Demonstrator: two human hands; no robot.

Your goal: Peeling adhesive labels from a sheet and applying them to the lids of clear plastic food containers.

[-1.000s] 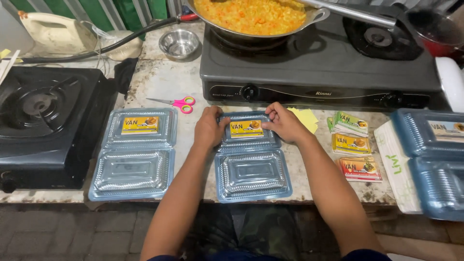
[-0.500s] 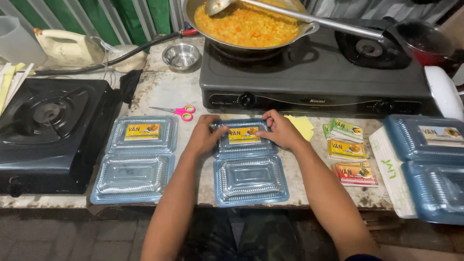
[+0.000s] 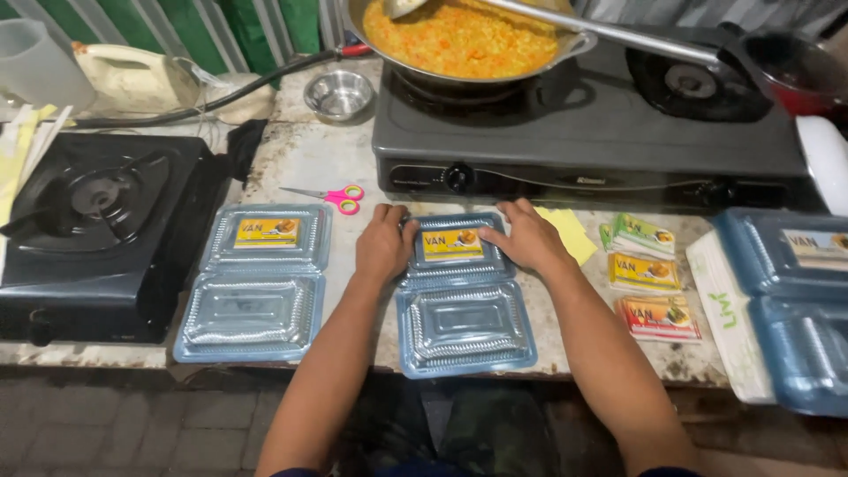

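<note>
In the middle of the frame, the open plastic box (image 3: pixel 459 296) lay on the tabletop (image 3: pixel 300 163) with its long axis running away from the person, and the left hand (image 3: pixel 384 245) and right hand (image 3: pixel 528 237) pressed flat, fingers open, on both sides of its labelled lid, equally near.

both hands, left hand (image 3: pixel 384 244) and right hand (image 3: pixel 528 237), rest palms down, forearms extended.

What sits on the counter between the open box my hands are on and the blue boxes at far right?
In the head view, label stickers in a column and a yellow paper slip lie between the open plastic box and the blue boxes.
</note>
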